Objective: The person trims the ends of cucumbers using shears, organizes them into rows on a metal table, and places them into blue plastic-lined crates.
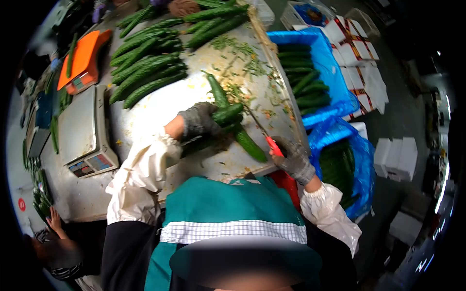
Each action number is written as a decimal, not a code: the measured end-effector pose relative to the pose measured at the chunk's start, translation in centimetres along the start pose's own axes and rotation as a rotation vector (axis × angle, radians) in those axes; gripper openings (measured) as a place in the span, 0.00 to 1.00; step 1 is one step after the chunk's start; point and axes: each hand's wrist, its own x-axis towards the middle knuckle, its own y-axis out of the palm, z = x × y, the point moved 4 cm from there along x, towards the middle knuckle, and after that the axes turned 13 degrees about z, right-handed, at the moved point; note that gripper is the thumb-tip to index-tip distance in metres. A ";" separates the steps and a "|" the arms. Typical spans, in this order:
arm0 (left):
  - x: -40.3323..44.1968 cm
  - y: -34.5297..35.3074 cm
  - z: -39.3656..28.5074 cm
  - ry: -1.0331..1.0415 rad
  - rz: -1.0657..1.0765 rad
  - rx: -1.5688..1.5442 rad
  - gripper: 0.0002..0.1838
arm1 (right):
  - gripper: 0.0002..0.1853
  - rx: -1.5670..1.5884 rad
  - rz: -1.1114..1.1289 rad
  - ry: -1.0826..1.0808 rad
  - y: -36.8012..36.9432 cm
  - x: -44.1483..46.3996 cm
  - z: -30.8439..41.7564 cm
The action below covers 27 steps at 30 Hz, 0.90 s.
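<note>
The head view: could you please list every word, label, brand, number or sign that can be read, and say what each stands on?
No text can be read.
Gray scale: the panel's print is too small and blurred.
Orange scale: the front panel's marks are too small.
Red round sign: its white mark is too blurred.
Taped boxes: any print is too blurred.

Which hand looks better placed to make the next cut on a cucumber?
Probably the right: the right hand grips the red-handled tool, its blade pointing towards the cucumber that the left hand is busy holding.
</note>
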 end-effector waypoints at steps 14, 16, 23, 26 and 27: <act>-3.1 -6.5 -1.2 -0.100 -0.262 0.525 0.23 | 0.23 0.547 -0.080 0.157 0.7 0.3 -2.8; -5.0 -10.5 -2.5 -0.151 -0.424 0.669 0.24 | 0.24 0.612 -0.129 0.127 0.2 -0.1 -3.3; -5.6 -26.2 -4.8 -0.372 -0.713 1.136 0.15 | 0.23 0.699 -0.190 0.162 0.8 -1.8 -4.6; -2.8 -31.7 -2.4 -0.370 -0.636 1.121 0.15 | 0.23 0.675 -0.195 0.184 1.7 -1.9 -5.1; -1.8 -33.1 -1.4 -0.359 -0.648 1.129 0.15 | 0.23 0.721 -0.204 0.158 2.0 -2.0 -5.2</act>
